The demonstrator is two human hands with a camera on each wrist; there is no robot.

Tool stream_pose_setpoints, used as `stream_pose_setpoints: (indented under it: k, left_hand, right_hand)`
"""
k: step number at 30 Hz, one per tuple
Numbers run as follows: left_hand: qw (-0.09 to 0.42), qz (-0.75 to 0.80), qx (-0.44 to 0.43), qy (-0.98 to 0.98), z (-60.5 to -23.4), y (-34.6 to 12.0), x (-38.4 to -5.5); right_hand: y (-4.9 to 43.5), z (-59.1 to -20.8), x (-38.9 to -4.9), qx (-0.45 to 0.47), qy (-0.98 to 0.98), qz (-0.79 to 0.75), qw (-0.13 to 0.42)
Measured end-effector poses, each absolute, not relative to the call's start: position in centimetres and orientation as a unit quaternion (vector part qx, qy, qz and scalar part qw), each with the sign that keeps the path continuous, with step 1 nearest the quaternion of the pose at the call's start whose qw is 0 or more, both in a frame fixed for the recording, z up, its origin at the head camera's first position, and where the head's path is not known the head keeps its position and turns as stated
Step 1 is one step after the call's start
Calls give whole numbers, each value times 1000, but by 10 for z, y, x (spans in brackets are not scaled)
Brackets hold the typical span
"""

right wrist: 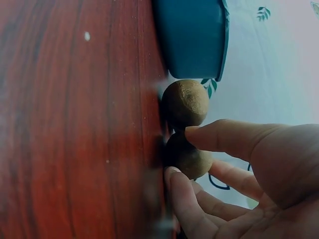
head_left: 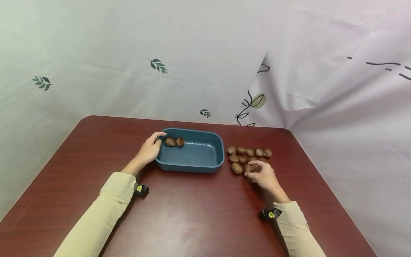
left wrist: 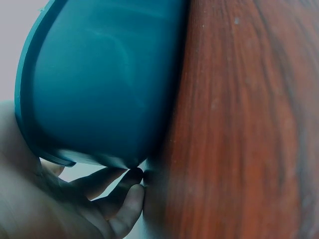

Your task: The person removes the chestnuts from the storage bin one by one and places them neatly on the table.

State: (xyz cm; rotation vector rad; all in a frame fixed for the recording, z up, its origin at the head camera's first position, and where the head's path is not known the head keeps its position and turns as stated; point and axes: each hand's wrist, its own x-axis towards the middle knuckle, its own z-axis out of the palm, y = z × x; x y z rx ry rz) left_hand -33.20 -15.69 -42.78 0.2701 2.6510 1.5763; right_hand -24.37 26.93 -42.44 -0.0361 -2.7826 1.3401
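Observation:
A blue rectangular tray [head_left: 189,167] stands on the table, with two brown chestnuts [head_left: 170,142] inside at its left end. My left hand [head_left: 150,148] grips the tray's left end at the rim. In the left wrist view, fingers [left wrist: 130,206] of that hand lie along the outside of the end wall. To the right of the tray, several chestnuts [head_left: 237,168] lie close together in rough rows. At their near edge my right hand [head_left: 263,175] pinches one chestnut [right wrist: 187,157] between thumb and fingers. Right beside it sits another chestnut [right wrist: 184,103]. The right hand partly covers some chestnuts behind it.
The dark red wooden table [head_left: 179,214] has rounded far corners. A pale cloth [head_left: 128,89] with leaf prints hangs behind it and along the sides. Each wrist wears a small black camera [head_left: 141,190].

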Motion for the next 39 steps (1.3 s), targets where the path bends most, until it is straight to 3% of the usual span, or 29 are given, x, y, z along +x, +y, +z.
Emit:
stream_pose_setpoints:
  k: [16,27,32,39]
  left_hand:
    - [22,507,84,857,-429,-157,-330]
    - [20,508,86,857,-427,-157,-332]
    - [18,507,87,858,-427,-156,-333]
    - [20,505,79,859,-427,-156,-331]
  right_hand:
    - [275,-422,-238,-12,-886,464,16]
    - [275,-399,-232,-18,-915,397,74]
    - [257,-383,-236,19,-923,366,118]
    - [206,-368,-254,76,-901,415,103]
